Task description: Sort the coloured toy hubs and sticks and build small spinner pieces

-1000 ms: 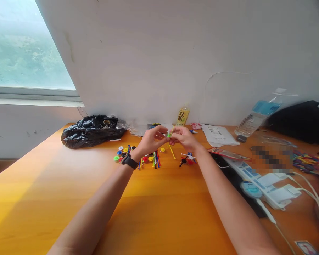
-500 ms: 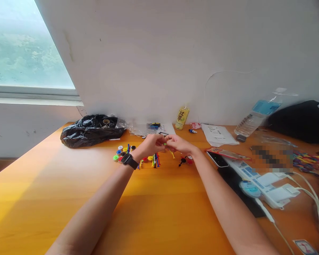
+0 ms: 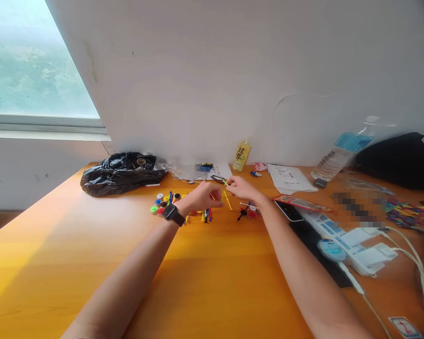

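Observation:
My right hand [image 3: 241, 188] is closed, pinching a thin light-green plastic stick [image 3: 225, 183] at its fingertips. To its left, my left hand [image 3: 207, 196], with a black watch on the wrist, is also closed; what it holds, if anything, is hidden. The two hands are apart above the table. Between and below them lies a yellow arrow-shaped stick [image 3: 228, 200]. Around my left wrist are small coloured round pieces, such as a green one [image 3: 153, 210], and several coloured sticks [image 3: 207, 215]. Below my right hand sit a black round piece with an arrow [image 3: 242, 213] and a red piece [image 3: 252, 214].
A black plastic bag [image 3: 122, 175] lies at the back left. Near the wall stand a yellow drink bottle [image 3: 241, 156] and papers [image 3: 291, 179]. At right are a phone [image 3: 289, 210], a power strip [image 3: 353, 245] with cables, a tilted water bottle [image 3: 341, 153] and a colourful pile [image 3: 406, 213].
My hands, which were together, have moved apart. My right hand has shifted slightly right, and the green stick now shows at its fingertips. A white stick now shows near the black piece.

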Available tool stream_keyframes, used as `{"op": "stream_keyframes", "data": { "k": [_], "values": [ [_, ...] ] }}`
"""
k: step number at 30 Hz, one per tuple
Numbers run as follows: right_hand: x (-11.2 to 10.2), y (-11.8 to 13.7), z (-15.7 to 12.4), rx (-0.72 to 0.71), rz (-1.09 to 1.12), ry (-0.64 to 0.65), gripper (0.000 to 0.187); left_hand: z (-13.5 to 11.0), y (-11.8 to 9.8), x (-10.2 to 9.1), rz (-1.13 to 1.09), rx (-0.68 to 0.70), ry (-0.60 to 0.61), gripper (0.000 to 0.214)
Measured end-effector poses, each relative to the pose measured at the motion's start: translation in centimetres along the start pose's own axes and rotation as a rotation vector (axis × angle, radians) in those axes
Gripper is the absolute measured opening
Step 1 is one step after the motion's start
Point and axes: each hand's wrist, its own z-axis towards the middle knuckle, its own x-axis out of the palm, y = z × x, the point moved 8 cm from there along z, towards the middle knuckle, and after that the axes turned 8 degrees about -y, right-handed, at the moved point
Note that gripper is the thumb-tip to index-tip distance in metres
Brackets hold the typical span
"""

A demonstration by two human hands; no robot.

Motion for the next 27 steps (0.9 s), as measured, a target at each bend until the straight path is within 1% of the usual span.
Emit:
{"op": "stream_keyframes", "data": {
  "k": [2,4,6,8,10,11,13,16,18,20,21,24,27],
  "values": [
    [-0.6,-0.7,0.3,0.029,-0.124,-0.034,0.024,-0.3,-0.2,0.7,0.067,0.032,0.064,0.012],
    [-0.7,-1.1,0.3,0.041,-0.169,-0.003,0.027,-0.5,0.1,1.2,0.123,0.017,0.115,0.013],
    [-1.3,-1.1,0.2,0.02,-0.209,0.018,0.024,-0.7,0.7,1.3,0.187,-0.002,0.148,0.012],
    [-2.5,-1.1,-0.1,-0.009,-0.25,0.008,0.016,-0.6,1.2,1.1,0.244,0.038,0.138,0.013],
    [-4.1,-1.1,-0.4,-0.022,-0.291,-0.006,0.009,-0.5,1.4,0.8,0.282,0.119,0.096,0.021],
    [-4.8,-1.3,-0.6,-0.015,-0.317,0.005,0.009,-0.5,1.4,0.6,0.298,0.158,0.075,0.026],
    [-5.5,-2.1,-1.2,0.03,-0.396,0.092,0.012,-0.5,1.5,0.5,0.321,0.211,0.062,0.029],
    [-5.3,-3.7,-2.3,0.15,-0.522,0.265,0.022,-0.6,1.3,0.7,0.329,0.234,0.115,0.012],
    [-4.9,-4.4,-2.8,0.208,-0.561,0.328,0.028,-0.7,1.3,0.8,0.325,0.212,0.153,0.008],
    [-4.6,-4.8,-2.9,0.237,-0.575,0.348,0.026,-0.7,1.4,0.6,0.335,0.179,0.15,0.004],
    [-4.5,-4.9,-2.9,0.242,-0.577,0.35,0.025,-0.7,1.4,0.4,0.35,0.168,0.136,0.005],
    [-4.5,-4.9,-2.7,0.244,-0.58,0.344,0.022,-0.6,1.6,0.1,0.412,0.167,0.086,0.017],
    [-4.6,-4.6,-2.8,0.242,-0.586,0.346,0.022,-0.6,1.8,0.2,0.441,0.176,0.081,0.023]
  ]
}}
